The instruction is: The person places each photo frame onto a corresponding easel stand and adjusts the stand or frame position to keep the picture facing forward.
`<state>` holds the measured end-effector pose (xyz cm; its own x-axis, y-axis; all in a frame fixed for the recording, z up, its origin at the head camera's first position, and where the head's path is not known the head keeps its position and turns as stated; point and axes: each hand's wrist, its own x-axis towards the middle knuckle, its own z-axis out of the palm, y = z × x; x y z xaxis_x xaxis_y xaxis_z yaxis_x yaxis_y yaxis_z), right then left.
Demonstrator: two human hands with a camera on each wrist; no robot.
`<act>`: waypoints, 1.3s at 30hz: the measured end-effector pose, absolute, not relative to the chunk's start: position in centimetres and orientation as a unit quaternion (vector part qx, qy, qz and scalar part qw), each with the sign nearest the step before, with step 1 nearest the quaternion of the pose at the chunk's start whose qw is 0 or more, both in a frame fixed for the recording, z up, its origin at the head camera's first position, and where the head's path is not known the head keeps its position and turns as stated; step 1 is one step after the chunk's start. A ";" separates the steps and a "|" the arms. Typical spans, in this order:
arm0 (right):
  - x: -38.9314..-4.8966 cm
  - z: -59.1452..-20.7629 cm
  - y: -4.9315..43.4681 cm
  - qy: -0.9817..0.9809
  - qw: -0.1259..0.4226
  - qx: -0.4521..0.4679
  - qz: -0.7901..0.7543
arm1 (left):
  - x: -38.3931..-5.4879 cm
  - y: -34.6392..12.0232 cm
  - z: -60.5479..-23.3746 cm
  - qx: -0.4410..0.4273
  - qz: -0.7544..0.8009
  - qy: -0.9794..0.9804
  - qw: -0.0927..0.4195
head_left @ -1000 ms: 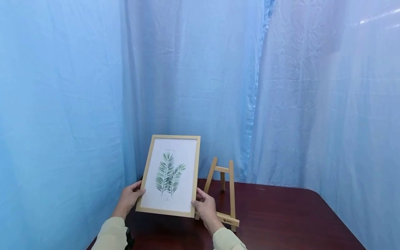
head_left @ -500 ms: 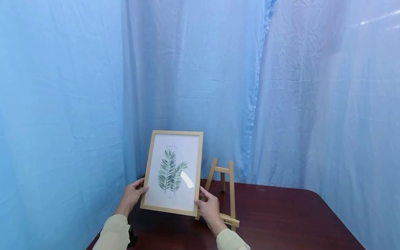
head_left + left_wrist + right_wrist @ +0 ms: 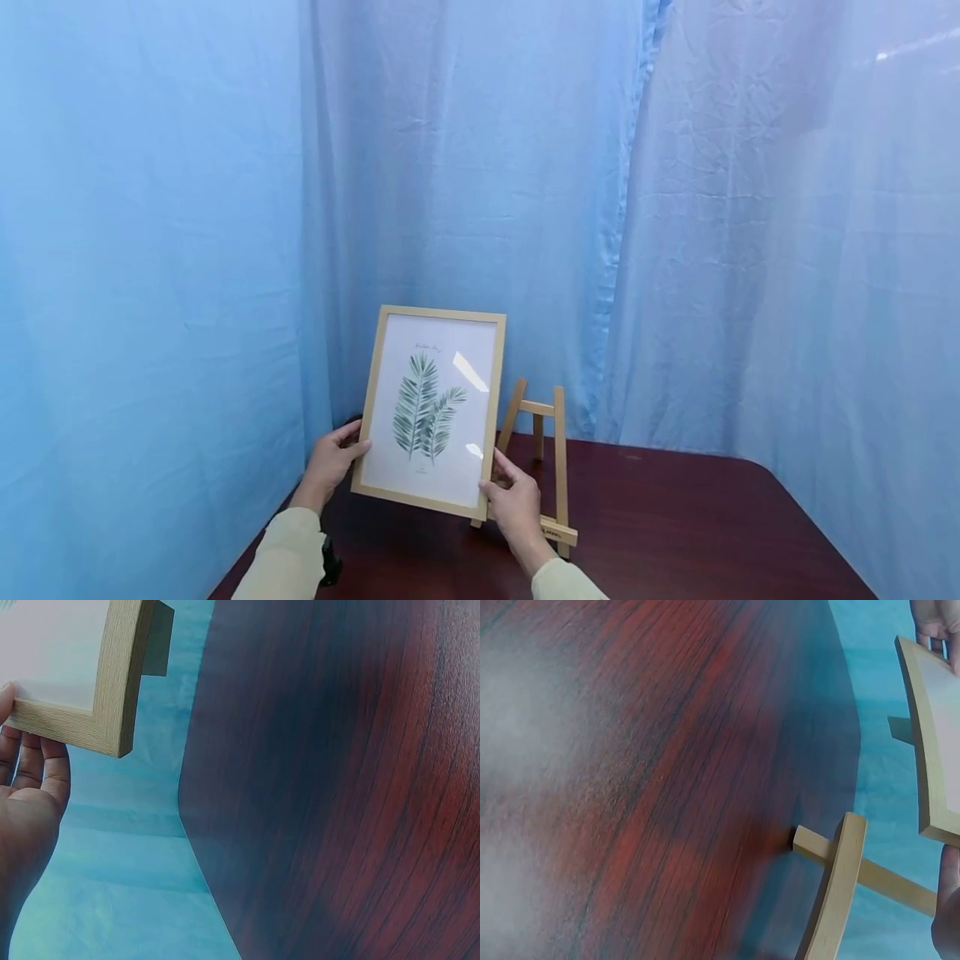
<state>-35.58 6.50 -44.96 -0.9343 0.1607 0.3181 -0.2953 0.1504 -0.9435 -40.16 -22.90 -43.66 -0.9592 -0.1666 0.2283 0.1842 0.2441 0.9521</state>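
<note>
the left grip (image 3: 330, 467) and right grip (image 3: 516, 504) pinch the sides of a tilted picture frame (image 3: 419, 502), a leaf print (image 3: 415, 410) inside, above the desk (image 3: 675, 517) toward its left edge. frame and right grip partly hide a wooden easel (image 3: 561, 467); blue curtain (image 3: 525, 208) backs the desk's far edge.

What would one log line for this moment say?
left hand: holds framed picture | right hand: holds its opposite side | easel: on table, partly behind picture

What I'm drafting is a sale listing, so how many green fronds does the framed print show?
2. On the framed print, as the head view shows it, the taller frond is left and the shorter frond right, partly overlapping; none looks hidden.
</note>
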 end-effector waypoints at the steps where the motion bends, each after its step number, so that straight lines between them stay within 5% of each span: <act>1: -35.5 -44.9 6.6 -0.736 0.175 0.046 0.652 | -40.1 -22.8 -43.6 -0.004 -0.613 -0.776 0.144; 39: -34.8 -44.8 11.1 -0.756 0.228 0.008 0.613 | -41.2 -18.0 -43.0 -0.050 -0.617 -0.769 0.161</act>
<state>-34.79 11.10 -44.81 -0.8958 0.2681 0.3546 -0.2917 0.2473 -0.9240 -41.17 -18.02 -43.02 -0.9433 -0.1210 0.3090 0.2756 0.2330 0.9326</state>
